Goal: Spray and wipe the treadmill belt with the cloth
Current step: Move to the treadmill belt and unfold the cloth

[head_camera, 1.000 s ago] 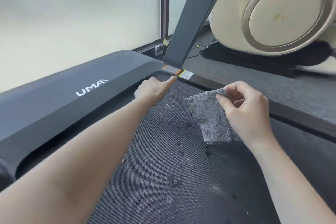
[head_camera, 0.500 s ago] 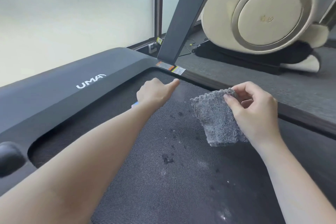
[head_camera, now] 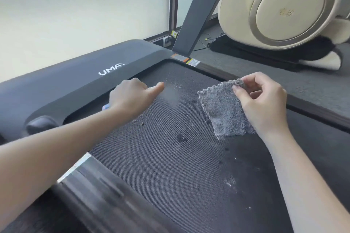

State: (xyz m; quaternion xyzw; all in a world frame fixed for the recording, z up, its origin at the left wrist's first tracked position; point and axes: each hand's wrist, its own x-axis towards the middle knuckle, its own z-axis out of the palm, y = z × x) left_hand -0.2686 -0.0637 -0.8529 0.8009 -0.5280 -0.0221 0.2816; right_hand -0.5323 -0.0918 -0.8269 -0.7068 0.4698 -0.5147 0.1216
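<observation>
Now your left grip [head_camera: 130,96], curled round half-hidden blue sprayer [head_camera: 106,107], has drawn back from corner; fresh mist [head_camera: 170,91] over treadmill belt [head_camera: 161,157]. Right grip [head_camera: 263,104] pinches grey cloth [head_camera: 221,111] over it; wiping likely next.

Bright, soft daylight comes through the frosted window [head_camera: 75,15] at the back. The side rail [head_camera: 106,200] at the bottom is smeared with blur; straight edges bow outward.

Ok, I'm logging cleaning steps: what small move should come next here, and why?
Probably lower the cloth, pinched by the right hand, flat onto the belt and wipe: wet spots and grit dot the belt beside it.
</observation>
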